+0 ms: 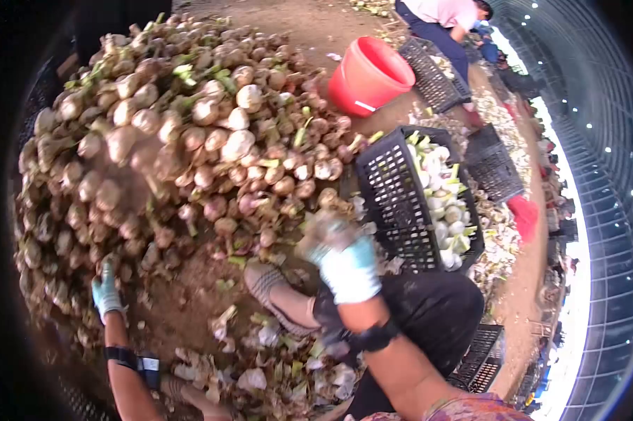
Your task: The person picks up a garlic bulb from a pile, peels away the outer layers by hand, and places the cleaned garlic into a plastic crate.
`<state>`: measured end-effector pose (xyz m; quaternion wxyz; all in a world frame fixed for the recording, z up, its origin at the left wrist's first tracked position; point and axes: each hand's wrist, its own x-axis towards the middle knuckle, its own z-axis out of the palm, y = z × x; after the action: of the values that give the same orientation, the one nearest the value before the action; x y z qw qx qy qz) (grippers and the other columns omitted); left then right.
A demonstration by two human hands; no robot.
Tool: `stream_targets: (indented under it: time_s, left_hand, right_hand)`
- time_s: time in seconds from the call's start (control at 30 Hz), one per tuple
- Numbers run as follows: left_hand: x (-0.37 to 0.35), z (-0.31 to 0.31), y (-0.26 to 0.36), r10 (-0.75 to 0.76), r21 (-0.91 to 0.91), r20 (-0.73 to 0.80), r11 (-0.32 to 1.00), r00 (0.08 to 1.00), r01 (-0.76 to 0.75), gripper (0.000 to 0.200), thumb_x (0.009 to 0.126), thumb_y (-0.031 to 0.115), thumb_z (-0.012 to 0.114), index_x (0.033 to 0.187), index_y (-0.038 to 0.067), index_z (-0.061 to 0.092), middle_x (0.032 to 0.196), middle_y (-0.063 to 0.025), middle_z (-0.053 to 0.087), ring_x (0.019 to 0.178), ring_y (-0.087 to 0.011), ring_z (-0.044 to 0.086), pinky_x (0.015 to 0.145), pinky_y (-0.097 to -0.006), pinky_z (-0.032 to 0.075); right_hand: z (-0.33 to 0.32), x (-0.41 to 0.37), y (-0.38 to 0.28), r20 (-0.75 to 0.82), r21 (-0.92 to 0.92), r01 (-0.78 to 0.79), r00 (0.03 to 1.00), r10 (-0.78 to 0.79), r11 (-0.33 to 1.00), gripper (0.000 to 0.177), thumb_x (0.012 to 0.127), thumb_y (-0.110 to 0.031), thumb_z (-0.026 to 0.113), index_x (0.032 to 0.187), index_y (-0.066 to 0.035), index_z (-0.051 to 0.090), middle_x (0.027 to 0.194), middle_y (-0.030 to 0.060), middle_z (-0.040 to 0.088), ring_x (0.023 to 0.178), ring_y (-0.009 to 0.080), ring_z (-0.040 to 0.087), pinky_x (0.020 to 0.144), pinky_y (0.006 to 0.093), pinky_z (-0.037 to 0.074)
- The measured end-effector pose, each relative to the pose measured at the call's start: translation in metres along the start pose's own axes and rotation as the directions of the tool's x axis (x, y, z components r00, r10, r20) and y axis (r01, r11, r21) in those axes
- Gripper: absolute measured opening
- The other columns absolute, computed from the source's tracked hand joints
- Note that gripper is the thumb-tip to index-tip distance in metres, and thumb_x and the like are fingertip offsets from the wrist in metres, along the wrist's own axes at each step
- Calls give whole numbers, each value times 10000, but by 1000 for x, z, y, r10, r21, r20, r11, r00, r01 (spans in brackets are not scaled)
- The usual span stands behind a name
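Observation:
My left hand [107,289], in a pale teal and white glove, is at the lower edge of a large heap of garlic bulbs [238,145]. Its fingers look apart, and I see nothing held in them. In a matching glove, my right hand [348,268] is above my shoe, between the heap and a black plastic crate [398,203]. Motion smears its fingers; a blurred brownish, round garlic bulb [330,230] appears to be in their grip. Trimmed white garlic [448,210] with green stem pieces fills the crate.
A red bucket [365,77] stands behind the crate. Peeled skins [260,379] litter the soil around my feet. Another black crate [479,356] is beside my knee. Farther back, a person in a pink top [446,10] bends near more crates [434,76]. A curved tunnel wall [604,175] runs along the right.

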<state>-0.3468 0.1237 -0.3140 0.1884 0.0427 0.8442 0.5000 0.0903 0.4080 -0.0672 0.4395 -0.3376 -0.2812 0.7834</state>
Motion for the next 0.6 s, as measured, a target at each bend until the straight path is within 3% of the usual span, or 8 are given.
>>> stream_targets:
  time_s: [0.07,0.23,0.27,0.37,0.43,0.47,0.5,0.6]
  left_hand:
    - [9,6,30,-184,306,-88,930,979,202,541,760,427,590,1030,-40,553,925,-68,590,769,-154,521,700,-306,428]
    - [-29,3,85,-290,-91,154,948,945,306,458,738,344,632,1011,-15,556,905,-56,569,760,-152,510,669,-327,435]
    - [-28,-1,56,-201,19,145,980,969,201,405,740,298,635,994,-7,557,905,-42,558,757,-141,503,649,-306,439]
    - [-94,10,39,63,-169,84,984,995,-48,293,728,137,632,975,7,541,861,-17,537,730,-125,482,612,-253,449]
    - [-206,21,153,172,-367,454,930,874,7,312,638,-12,618,930,17,513,732,-47,564,613,-144,544,577,-253,477]
    - [-248,30,188,200,-302,488,952,850,-51,281,612,-1,621,874,17,522,737,-71,581,619,-161,580,570,-266,490]
    - [-271,26,190,176,-363,650,927,739,98,288,584,-24,537,866,26,504,872,-99,594,782,-167,574,636,-279,490]
    - [-336,17,204,133,-249,698,966,703,64,604,506,-42,619,1090,-36,466,983,-105,557,878,-171,546,772,-302,452]
  right_hand:
    - [1,-11,40,-17,-478,33,999,-46,877,213,804,-47,502,999,36,526,934,115,578,787,232,588,640,354,532]
    - [-2,-25,108,-166,-283,-394,918,360,874,157,831,-71,498,896,63,550,846,141,556,695,187,539,573,260,475]
    - [-17,-16,128,-255,359,-564,707,659,744,159,835,-79,497,915,52,540,875,149,558,725,207,545,581,274,486]
    - [-29,-21,202,-53,563,-568,700,712,600,155,845,-90,483,963,7,509,873,125,562,724,228,548,600,292,498]
    - [15,-36,148,-102,731,-568,459,883,380,164,839,-66,499,960,44,493,835,122,545,640,183,485,605,260,455]
    - [19,-48,137,-62,-110,-692,721,690,713,148,822,-62,517,936,32,517,817,106,565,648,195,494,606,272,445]
    - [24,-60,125,217,-823,-138,820,530,552,132,806,-59,535,912,20,542,798,91,584,656,207,503,606,284,434]
    - [36,-96,99,251,-904,53,869,426,424,129,751,-49,538,860,12,572,755,166,603,670,259,546,609,343,418]
